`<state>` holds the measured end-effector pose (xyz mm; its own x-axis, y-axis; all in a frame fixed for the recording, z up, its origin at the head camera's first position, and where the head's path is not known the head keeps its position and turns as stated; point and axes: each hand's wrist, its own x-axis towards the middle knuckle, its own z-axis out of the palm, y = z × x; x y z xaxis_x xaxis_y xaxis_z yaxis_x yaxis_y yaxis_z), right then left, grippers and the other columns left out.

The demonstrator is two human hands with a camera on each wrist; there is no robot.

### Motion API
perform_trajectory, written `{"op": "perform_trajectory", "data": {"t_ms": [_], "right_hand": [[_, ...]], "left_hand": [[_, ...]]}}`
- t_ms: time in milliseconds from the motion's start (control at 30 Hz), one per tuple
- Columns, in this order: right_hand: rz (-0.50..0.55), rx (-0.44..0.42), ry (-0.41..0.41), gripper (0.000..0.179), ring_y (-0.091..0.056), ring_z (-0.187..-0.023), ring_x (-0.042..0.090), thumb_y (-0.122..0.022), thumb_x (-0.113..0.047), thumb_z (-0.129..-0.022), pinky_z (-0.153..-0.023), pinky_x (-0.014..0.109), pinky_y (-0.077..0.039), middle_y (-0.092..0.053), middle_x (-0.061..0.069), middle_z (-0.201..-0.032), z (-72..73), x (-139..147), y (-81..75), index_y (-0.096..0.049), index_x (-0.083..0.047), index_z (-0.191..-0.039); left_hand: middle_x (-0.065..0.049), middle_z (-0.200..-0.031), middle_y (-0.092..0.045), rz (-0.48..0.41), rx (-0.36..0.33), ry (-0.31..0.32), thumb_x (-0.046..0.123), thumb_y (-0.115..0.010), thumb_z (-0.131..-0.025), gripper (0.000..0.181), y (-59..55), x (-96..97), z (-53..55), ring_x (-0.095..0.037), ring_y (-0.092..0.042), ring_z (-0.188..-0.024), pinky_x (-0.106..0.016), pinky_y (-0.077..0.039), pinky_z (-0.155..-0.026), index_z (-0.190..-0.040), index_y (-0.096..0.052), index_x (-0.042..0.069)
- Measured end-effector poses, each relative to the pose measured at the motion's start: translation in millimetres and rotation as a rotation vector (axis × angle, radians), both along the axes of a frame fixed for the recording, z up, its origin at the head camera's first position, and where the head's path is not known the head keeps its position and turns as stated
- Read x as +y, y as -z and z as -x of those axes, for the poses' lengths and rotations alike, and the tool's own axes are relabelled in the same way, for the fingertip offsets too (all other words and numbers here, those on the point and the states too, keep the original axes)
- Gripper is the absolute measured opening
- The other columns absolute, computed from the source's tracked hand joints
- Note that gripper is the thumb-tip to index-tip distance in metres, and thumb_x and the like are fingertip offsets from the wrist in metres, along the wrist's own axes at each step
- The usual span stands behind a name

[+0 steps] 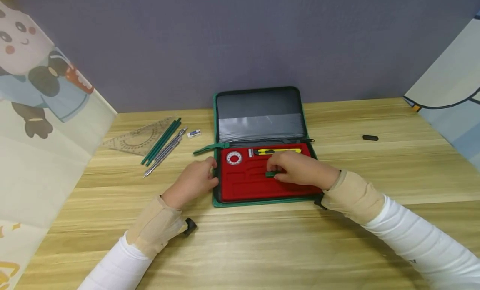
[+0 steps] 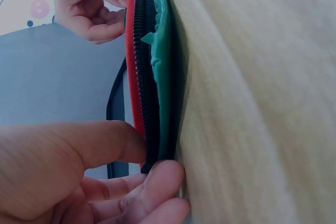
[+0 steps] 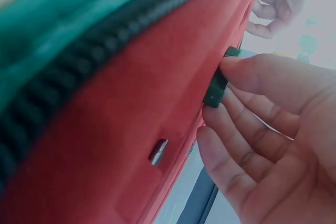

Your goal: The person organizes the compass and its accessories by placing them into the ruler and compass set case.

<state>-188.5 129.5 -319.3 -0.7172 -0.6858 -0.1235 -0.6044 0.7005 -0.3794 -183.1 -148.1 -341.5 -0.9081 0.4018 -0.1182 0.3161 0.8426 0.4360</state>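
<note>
A green zippered case (image 1: pixel 240 204) lies unfolded on the table, with a red moulded tray (image 1: pixel 258 191) in its near half. My left hand (image 1: pixel 193 181) holds the case's left edge, fingers against the zipper and green cover in the left wrist view. Over the tray, my right hand (image 1: pixel 298 169) pinches a small dark green block (image 3: pixel 214 92) between thumb and fingers, right at the red surface. In the tray sit a white ring-shaped disc (image 1: pixel 234 158), a yellow utility knife (image 1: pixel 279 151) and a small silvery piece (image 1: pixel 251 153).
Left of the case lie a clear set square (image 1: pixel 125 142), dark green pencils (image 1: pixel 161 142), metal compasses (image 1: pixel 165 152) and a white-and-blue eraser (image 1: pixel 194 133). A small black piece (image 1: pixel 370 138) lies far right. A grey partition (image 1: pixel 258 44) stands behind the case.
</note>
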Motion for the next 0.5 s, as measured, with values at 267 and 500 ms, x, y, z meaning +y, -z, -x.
{"op": "perform_trajectory", "data": {"t_ms": [267, 500], "right_hand": [[0.025, 0.011, 0.001, 0.013, -0.053, -0.076, 0.015, -0.068, -0.002, -0.081, -0.070, 0.028, -0.047, -0.060, 0.000, -0.088, 0.0, 0.8, 3.0, -0.066, -0.007, -0.093], [0.034, 0.011, 0.007, 0.014, -0.053, -0.077, 0.016, -0.067, -0.002, -0.081, -0.071, 0.028, -0.048, -0.060, 0.001, -0.090, -1.1, 0.8, 3.7, -0.066, -0.007, -0.094]], "left_hand": [[0.000, -0.064, -0.052, 0.003, -0.011, -0.006, 0.012, -0.062, -0.083, 0.035, -1.0, 0.8, 0.1, -0.013, -0.046, -0.055, -0.027, -0.038, -0.055, -0.114, -0.053, -0.001], [0.000, -0.064, -0.052, 0.000, -0.008, -0.003, 0.012, -0.063, -0.083, 0.035, -1.3, 0.3, 0.2, -0.013, -0.046, -0.055, -0.027, -0.038, -0.056, -0.114, -0.053, -0.001]]}}
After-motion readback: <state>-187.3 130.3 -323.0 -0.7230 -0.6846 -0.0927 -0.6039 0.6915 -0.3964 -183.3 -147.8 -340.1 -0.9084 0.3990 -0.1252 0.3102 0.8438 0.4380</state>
